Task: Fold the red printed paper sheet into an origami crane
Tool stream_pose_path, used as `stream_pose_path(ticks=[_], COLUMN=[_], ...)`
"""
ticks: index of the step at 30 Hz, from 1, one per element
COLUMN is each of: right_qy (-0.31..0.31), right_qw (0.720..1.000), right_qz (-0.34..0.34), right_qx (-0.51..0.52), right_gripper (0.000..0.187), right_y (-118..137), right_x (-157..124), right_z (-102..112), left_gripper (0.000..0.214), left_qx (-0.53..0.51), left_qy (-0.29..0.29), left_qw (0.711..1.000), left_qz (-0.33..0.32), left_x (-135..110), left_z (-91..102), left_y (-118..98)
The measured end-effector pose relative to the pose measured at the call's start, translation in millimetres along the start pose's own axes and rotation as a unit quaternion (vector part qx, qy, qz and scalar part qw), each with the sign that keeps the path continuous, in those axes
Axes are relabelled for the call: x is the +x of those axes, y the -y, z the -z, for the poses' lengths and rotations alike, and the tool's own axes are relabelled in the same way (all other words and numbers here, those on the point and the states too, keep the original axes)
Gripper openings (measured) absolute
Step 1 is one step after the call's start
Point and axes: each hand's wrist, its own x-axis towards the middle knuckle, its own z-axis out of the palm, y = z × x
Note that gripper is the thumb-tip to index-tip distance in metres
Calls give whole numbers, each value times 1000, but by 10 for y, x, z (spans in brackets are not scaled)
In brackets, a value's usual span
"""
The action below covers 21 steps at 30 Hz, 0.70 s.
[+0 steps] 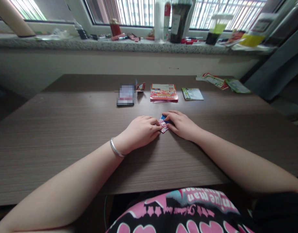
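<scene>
A small folded piece of printed paper [163, 125], red, white and blue, lies on the brown wooden table [66, 136] near its middle. My left hand [140, 132], with a silver bangle on the wrist, presses its curled fingers on the paper's left side. My right hand [181, 124] pinches the paper's right edge with fingers close together. Most of the paper is hidden under both hands.
Farther back lie a dark phone [125, 95], a small folded paper figure [140, 86], a red stack of leaflets [163, 93], a green-white leaflet [192, 94] and more leaflets [222, 81] at the right. Bottles and clutter line the windowsill [115, 45].
</scene>
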Motion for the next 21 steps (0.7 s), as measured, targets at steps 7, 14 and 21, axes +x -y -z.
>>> stream_pose_path(ticks=[7, 14, 21], right_qy=[-5, -23, -19], right_qw=[1000, 999, 999], right_qz=[-14, -32, -33], right_qx=[21, 17, 1], right_gripper=[18, 26, 48], right_y=[-22, -9, -22], right_x=[10, -2, -1], right_z=[-22, -26, -14], left_gripper=[28, 28, 22], left_qx=[10, -22, -54], left_qy=[22, 6, -21], left_qw=[999, 999, 992], left_qz=[23, 44, 110], left_x=[-12, -11, 28], left_z=[43, -25, -107], left_y=[17, 55, 86])
